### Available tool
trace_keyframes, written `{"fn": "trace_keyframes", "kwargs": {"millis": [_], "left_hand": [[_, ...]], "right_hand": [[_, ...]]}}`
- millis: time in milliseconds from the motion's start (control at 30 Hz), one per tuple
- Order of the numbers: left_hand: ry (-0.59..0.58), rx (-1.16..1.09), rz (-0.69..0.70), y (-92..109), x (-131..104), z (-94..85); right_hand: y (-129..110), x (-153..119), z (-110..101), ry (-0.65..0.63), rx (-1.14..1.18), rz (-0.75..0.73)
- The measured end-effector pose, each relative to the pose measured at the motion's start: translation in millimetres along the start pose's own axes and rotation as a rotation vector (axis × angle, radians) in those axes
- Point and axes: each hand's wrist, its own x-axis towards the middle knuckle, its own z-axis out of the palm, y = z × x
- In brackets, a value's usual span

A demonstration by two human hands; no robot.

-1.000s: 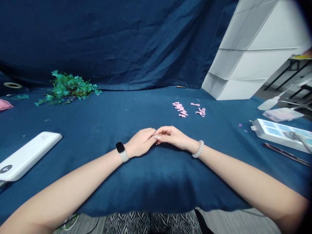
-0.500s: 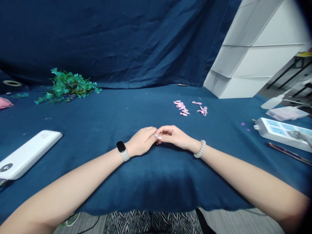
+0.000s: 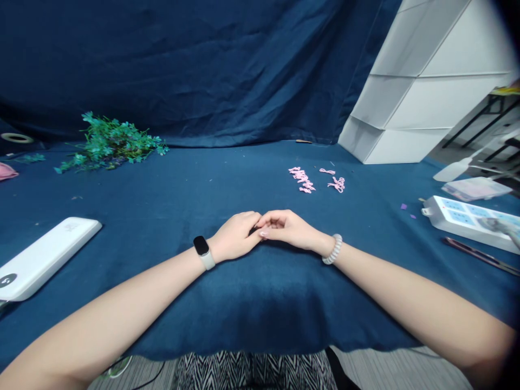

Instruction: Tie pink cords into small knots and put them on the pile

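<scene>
Near the middle of the blue cloth (image 3: pixel 252 292), my left hand (image 3: pixel 235 236) and my right hand (image 3: pixel 291 229) meet at the fingertips. Palm down, my left hand has its fingers curled under, mostly out of sight, with the thumb pointing toward the right hand. The thumb and fingers of my right hand are drawn together in a pinch against it. Anything held between them is hidden or too small to make out. Beyond the right hand lie small pink cord loops, a cluster (image 3: pixel 301 180) and a looser group (image 3: pixel 337 184).
Green-blue artificial flowers (image 3: pixel 116 142) and a white power bank (image 3: pixel 51 254) lie on the left. At the right are a white power strip (image 3: pixel 463 222), dark tweezers (image 3: pixel 479 253), a clear box (image 3: pixel 476 188) and a tall white box (image 3: pixel 418 108). A tape roll (image 3: pixel 17 138) is far left.
My left thumb and the right fingertips have shifted slightly, showing a small dark gap between the hands. The view has moved a little; the objects on the cloth keep their places.
</scene>
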Motion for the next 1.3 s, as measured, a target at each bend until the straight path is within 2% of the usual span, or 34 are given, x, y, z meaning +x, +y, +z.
{"fn": "trace_keyframes", "kwargs": {"millis": [433,1300], "left_hand": [[0.008,0.008,0.018,-0.5,0.2,-0.1],[0.008,0.019,0.026,-0.6,0.7,-0.5]], "right_hand": [[2.3,0.1,2.5,0.023,-0.078,-0.021],[2.3,-0.3,2.5,0.022,-0.077,-0.022]]}}
